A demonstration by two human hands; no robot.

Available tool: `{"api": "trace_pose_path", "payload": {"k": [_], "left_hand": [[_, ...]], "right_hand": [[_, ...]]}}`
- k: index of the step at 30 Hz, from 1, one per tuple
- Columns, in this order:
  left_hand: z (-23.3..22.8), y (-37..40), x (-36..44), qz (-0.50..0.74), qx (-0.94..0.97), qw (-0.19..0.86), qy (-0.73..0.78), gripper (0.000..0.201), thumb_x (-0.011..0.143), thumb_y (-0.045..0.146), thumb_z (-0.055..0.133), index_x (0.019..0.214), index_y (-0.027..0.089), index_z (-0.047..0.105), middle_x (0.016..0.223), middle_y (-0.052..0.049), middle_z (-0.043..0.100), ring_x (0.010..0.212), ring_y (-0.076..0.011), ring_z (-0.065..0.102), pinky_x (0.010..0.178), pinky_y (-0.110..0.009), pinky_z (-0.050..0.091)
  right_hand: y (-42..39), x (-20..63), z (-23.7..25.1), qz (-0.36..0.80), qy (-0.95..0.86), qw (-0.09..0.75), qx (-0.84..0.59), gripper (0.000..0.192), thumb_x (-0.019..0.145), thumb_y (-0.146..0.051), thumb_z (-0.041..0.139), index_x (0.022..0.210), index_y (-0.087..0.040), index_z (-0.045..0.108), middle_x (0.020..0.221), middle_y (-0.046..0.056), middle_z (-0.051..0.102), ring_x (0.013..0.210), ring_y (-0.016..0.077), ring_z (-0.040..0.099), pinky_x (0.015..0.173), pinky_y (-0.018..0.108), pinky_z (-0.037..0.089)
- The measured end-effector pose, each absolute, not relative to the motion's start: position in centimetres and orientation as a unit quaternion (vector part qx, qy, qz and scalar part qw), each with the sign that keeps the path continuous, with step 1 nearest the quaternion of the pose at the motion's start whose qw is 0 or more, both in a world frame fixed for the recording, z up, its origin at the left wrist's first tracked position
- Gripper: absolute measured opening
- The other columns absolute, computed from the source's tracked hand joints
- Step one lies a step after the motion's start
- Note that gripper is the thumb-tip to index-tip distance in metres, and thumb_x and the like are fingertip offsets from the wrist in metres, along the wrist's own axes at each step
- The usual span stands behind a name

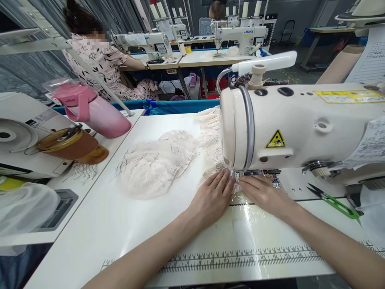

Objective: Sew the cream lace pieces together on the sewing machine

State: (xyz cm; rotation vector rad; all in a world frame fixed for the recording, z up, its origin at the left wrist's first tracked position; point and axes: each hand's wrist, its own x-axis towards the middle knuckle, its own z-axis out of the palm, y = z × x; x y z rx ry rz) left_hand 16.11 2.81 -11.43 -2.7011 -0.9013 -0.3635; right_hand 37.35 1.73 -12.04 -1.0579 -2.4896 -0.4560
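Note:
In the head view, my left hand (215, 193) lies flat on pale lace fabric (210, 138), its fingertips just left of the presser foot (237, 175). My right hand (264, 192) rests flat from the other side, fingers stretched toward the foot and touching the fabric's near edge. The cream sewing machine (294, 124) stands over both hands, and its head hides part of the lace. Left of my hands lies a loose heap of sheer, pale lace pieces (150, 168) with dark thread ends. Green-handled thread snips (335, 202) lie right of my right hand.
A pink tumbler (96, 110) and an amber cup (72, 144) stand on the left table beside another machine (18, 128). A printed ruler (225, 260) runs along the front edge. Beyond a blue cloth trough (180, 106), a person (96, 60) sits at another sewing machine (150, 42).

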Motion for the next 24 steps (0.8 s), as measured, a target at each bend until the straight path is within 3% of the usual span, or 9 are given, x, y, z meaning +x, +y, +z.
{"api": "trace_pose_path", "payload": {"k": [16, 19, 24], "left_hand": [[-11.4, 2.8, 16.3, -0.133, -0.928, 0.125, -0.325, 0.038, 0.096, 0.023, 0.038, 0.128, 0.010, 0.054, 0.127, -0.019, 0.058, 0.121, -0.0304, 0.054, 0.096, -0.044, 0.047], [-11.4, 3.0, 16.4, -0.134, -0.929, 0.116, -0.326, 0.038, 0.096, 0.024, 0.040, 0.127, 0.009, 0.054, 0.126, -0.019, 0.059, 0.120, -0.0310, 0.054, 0.096, -0.044, 0.048], [-11.5, 3.3, 16.5, -0.135, -0.926, 0.103, -0.338, 0.037, 0.096, 0.025, 0.042, 0.127, 0.009, 0.053, 0.125, -0.018, 0.060, 0.122, -0.0299, 0.053, 0.098, -0.044, 0.046]], "right_hand": [[1.8, 37.5, -10.7, -0.260, -0.853, 0.218, -0.395, 0.019, 0.086, -0.014, 0.057, 0.100, -0.022, 0.067, 0.096, -0.004, 0.072, 0.076, 0.0093, 0.062, 0.061, 0.027, 0.040], [1.8, 37.7, -11.0, -0.288, -0.852, 0.198, -0.390, 0.022, 0.087, -0.017, 0.055, 0.105, -0.021, 0.066, 0.099, 0.000, 0.071, 0.074, 0.0126, 0.061, 0.058, 0.029, 0.041], [2.0, 38.2, -11.7, -0.231, -0.865, 0.189, -0.403, 0.028, 0.089, -0.017, 0.051, 0.113, -0.025, 0.064, 0.096, 0.003, 0.071, 0.075, 0.0149, 0.061, 0.060, 0.029, 0.043]]}}
